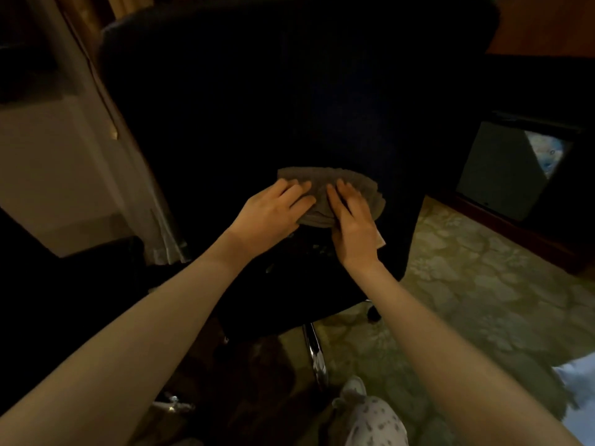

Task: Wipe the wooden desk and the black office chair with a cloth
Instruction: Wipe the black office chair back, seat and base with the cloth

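Bare forearms (161, 300) reach to mid-frame, where the left hand (273, 209) and right hand (352, 226) press the folded grey cloth (363, 191) onto the black office chair (257, 107). The fingers (297, 189) are straight, grasping nothing. The cloth's long axis runs left to right. The chair seems mid-wipe, and I cannot tell if the worktop is done.
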Tool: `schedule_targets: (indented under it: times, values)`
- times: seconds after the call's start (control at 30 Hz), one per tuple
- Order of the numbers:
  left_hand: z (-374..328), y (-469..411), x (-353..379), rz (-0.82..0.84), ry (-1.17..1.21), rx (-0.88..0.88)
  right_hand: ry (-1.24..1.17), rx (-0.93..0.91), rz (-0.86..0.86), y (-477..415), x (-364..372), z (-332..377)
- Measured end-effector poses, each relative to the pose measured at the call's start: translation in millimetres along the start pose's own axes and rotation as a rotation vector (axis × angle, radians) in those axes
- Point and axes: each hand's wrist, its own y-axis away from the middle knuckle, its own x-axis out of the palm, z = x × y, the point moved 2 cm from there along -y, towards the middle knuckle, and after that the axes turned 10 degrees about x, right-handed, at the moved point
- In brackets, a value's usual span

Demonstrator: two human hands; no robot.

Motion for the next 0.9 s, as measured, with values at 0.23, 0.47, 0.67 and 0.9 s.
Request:
schedule_targets:
  times: [0.23, 0.47, 0.67, 0.9]
  values:
    - [-23.9, 17.9, 35.7, 0.064, 0.011, 0.034, 0.053, 0.096, 0.198, 43.2, 23.3, -8.7]
    - [-51.2, 35.1, 59.3, 0.448, 0.136, -0.029, 0.104, 0.132, 0.498, 74.6, 26.7, -11.0]
    - [-58.1, 55.9, 46.9, 0.306, 0.217, -0.023, 0.166, 0.061, 0.724, 79.1, 9.4, -0.4]
    - [-4.6, 54.8, -13.3, -0.035, 0.022, -0.088, 0.059, -0.211, 0.330, 12.2, -17.8, 45.5]
